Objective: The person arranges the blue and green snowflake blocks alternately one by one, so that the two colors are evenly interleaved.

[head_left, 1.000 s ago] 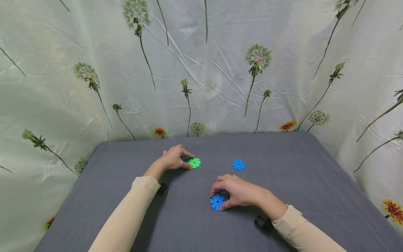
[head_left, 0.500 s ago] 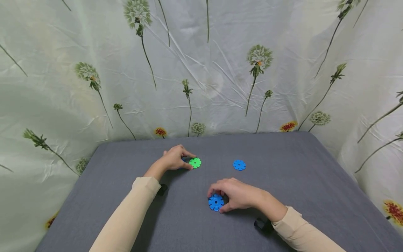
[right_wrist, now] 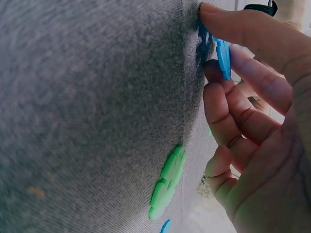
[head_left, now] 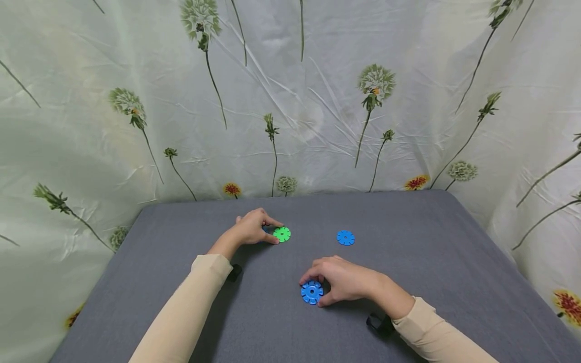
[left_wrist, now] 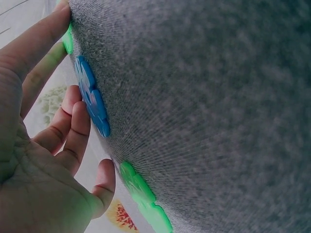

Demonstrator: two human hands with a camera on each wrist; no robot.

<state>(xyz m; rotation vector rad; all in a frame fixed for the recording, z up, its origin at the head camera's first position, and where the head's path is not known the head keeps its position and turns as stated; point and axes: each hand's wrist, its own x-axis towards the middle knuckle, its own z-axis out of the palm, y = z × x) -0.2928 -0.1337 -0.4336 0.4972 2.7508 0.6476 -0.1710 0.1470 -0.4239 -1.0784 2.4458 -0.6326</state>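
In the head view, thumb and index finger of my left hand (head_left: 251,228) pinch a green notched disc (head_left: 282,234) by its edges on the cloth. Under that hand, the left wrist view shows a blue disc (left_wrist: 92,97) by the curled fingers and another green disc (left_wrist: 146,198) beyond the little finger. My right hand (head_left: 344,278) holds a blue notched disc (head_left: 312,292) between thumb and fingers, nearer the front. The right wrist view shows a bright blue disc edge (right_wrist: 223,59) among its fingers; whether the darker blue beside it is a second piece, I cannot tell.
A flat blue disc (head_left: 346,238) lies behind the right hand. In the right wrist view a green disc (right_wrist: 168,182) rests on the grey cloth (right_wrist: 97,121), with a bit of blue (right_wrist: 165,226) below it. A flowered curtain (head_left: 317,101) hangs behind the table.
My right hand has shifted slightly left with the blue disc, and its fingers have lowered a little. The left hand stays at the green disc.
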